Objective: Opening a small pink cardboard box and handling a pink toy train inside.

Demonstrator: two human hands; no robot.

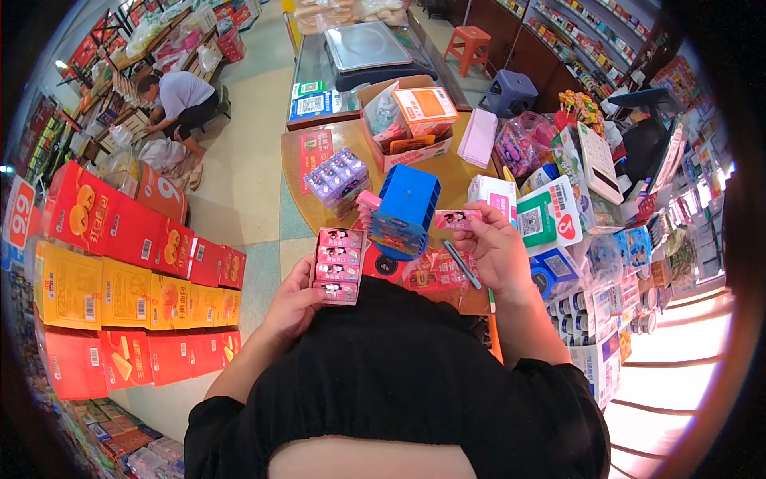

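My left hand [294, 299] grips an open display box [338, 266] that holds several small pink packs in a stack. Between the thumb and fingers of my right hand [491, 242] is a single small pink pack [456, 219], held apart from the box. A blue plastic rack [409, 197] with small packs along its near side stands on the round wooden counter [297, 209] between my hands. Left of the rack is a stack of purple packs [338, 175]. A pen [462, 264] lies on a red printed sheet [431, 269] near my right hand.
Beyond the rack stands an open carton [407, 157] of goods; a digital scale [368, 47] is farther back. Printed code signs [541, 218] and a white calculator [598, 161] are at the right. Red and yellow boxes [125, 287] line the left. A person [182, 99] crouches by the far-left shelves.
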